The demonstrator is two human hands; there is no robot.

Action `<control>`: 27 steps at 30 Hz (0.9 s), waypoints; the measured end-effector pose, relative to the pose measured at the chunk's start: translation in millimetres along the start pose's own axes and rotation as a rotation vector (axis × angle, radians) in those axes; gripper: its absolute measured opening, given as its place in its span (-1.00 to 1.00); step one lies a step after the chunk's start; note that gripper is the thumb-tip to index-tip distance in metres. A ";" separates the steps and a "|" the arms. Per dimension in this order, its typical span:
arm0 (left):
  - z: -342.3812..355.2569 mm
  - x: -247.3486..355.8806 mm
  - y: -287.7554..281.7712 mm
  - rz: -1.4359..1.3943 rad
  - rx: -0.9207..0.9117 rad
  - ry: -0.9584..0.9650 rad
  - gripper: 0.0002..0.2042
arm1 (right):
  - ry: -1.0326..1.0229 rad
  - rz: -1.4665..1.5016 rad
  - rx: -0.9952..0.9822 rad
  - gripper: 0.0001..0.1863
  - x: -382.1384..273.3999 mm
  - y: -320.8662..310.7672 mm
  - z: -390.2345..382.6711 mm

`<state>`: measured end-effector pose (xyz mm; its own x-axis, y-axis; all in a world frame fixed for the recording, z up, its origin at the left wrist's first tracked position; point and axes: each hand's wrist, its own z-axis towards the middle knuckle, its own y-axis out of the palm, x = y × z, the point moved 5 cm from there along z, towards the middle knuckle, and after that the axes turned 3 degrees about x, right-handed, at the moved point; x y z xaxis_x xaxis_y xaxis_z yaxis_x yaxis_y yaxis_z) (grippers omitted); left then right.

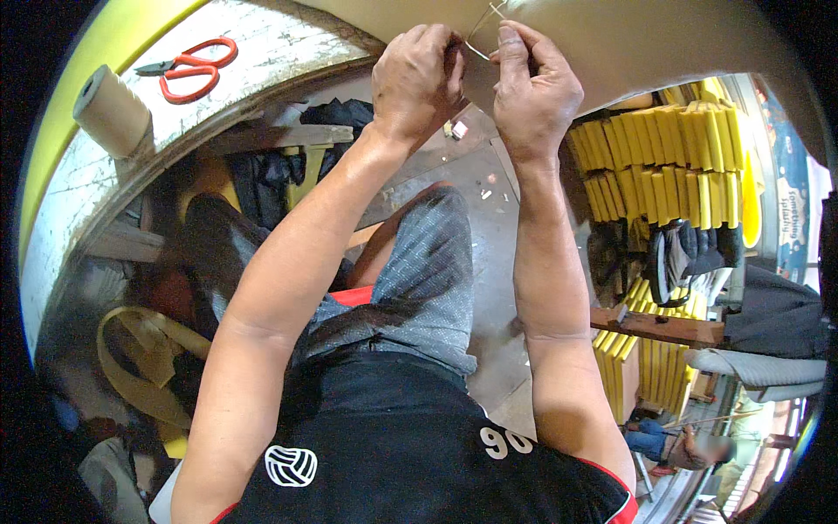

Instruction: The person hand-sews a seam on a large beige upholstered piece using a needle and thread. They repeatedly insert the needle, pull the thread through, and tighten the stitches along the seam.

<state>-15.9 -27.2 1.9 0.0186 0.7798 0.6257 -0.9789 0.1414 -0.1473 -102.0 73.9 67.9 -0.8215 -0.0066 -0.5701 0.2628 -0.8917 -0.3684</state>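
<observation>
The place is a crowded workshop with a grey concrete floor [489,227], and stacks of yellow foam pieces [663,157] stand on the right side. A worn white desk [262,44] curves along the top left. Near its far edge lie red-handled scissors [188,68], and at its left edge stands a roll of brown paper tape [109,109]. A person sits here in a black shirt and grey patterned shorts [428,271], with both arms raised to a large tan sheet [628,44] that hangs across the top of the view. The left hand [417,74] is closed, its fingers bent tight at the lower edge of the sheet. The right hand [532,87] is closed too and pinches a thin thread [480,35] between thumb and forefinger. The thread makes a small loop between the two hands, just at the edge of the sheet. I cannot tell if the left hand also grips the thread. Loose yellow straps [144,358] lie below the desk on the left.
</observation>
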 end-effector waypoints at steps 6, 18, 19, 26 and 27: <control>-39.3 -32.1 -1.0 0.260 -0.189 0.063 -0.83 | 0.437 0.426 -0.252 -0.59 5.1 -8.6 -19.1; -211.8 -75.5 -267.5 0.849 -0.580 -0.353 -0.82 | 0.644 1.247 -0.514 -0.32 -11.1 -64.9 -95.4; -222.7 -63.6 -300.5 0.862 -0.437 -0.172 -0.84 | 0.632 1.290 -0.520 -0.32 -13.5 -64.6 -99.7; -356.0 -77.4 -468.4 1.163 -0.582 -0.482 -0.78 | 0.592 0.951 -0.285 -0.43 -19.8 -39.8 -103.5; -376.0 -79.1 -485.4 1.156 -0.620 -0.608 -0.75 | 0.577 0.842 -0.224 -0.45 -14.2 -32.8 -101.9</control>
<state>534.3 71.8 -264.1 -0.9497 0.2858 0.1281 -0.1387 -0.0171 -0.9902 -47.4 149.4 13.3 0.0213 -0.3170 -0.9482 0.7745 -0.5945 0.2161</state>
